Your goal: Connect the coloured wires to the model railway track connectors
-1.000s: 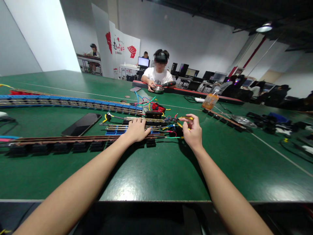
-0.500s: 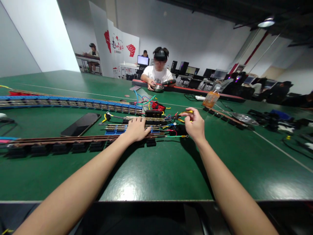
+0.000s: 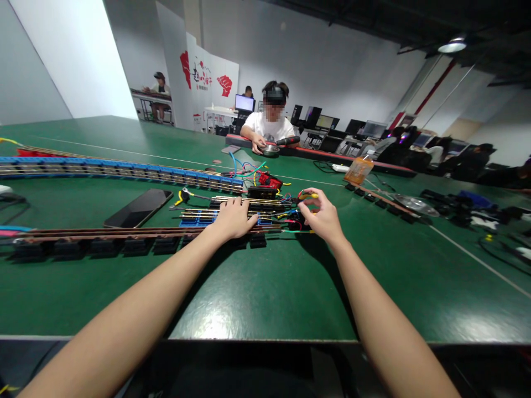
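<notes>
A short blue-based track section lies on the green table straight ahead of the person, its long axis running left to right, roughly parallel to the table's near edge. Just in front of it a long brown track on dark blocks runs the same way, reaching off to the left.

The left hand rests palm down on the right end of the blue-based track section, fingers stretched forward and lightly spread, pressing flat rather than gripping anything.

The right hand is just to the right, half closed, thumb and fingers pinched around a small yellow-handled tool whose handle shows above the fingertips and lies nearly level, pointing left. Beneath and beside this hand sits a tangle of coloured wires at the track's right end.

Further back a curved blue track sweeps from the left edge towards the middle. A dark phone lies flat between the two long tracks, and yellow-handled pliers lie just right of it. Across the table another person sits over a metal bowl.
</notes>
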Demonstrator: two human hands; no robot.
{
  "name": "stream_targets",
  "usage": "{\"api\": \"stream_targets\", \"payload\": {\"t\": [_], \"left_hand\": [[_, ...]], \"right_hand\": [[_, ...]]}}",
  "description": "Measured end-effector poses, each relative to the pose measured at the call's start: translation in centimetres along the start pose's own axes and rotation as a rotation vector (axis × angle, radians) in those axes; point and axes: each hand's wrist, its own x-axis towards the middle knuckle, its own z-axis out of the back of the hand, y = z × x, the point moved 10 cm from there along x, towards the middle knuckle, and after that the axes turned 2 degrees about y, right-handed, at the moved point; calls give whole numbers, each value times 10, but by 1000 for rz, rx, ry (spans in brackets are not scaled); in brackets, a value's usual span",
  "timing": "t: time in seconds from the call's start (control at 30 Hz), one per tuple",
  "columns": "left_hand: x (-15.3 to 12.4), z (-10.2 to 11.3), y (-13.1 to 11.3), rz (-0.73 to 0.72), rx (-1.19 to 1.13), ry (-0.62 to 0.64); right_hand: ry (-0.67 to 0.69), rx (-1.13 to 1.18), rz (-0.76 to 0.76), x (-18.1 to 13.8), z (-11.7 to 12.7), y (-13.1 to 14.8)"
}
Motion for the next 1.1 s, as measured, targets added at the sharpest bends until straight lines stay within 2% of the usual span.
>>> {"api": "stream_targets", "payload": {"t": [0.17,0.4,0.57,0.8,0.97,1.1], "left_hand": [[0,1,-1,-5,5,-4],[0,1,-1,-13,17,-14],[0,1,-1,-9,17,-13],[0,2,-2,-10,2,-14],[-1,3,-2,-4,12,-10],[-1,3,-2,-13,17,-8]], "right_hand": [[23,-70,40,-3,-2,3],[58,-344,173,-8,-14,15],[150,-524,329,-17,-29,20],[235,-597,409,-22,-39,29],[265,-537,408,-24,-39,31],[120,-423,259,-20,-23,24]]}}
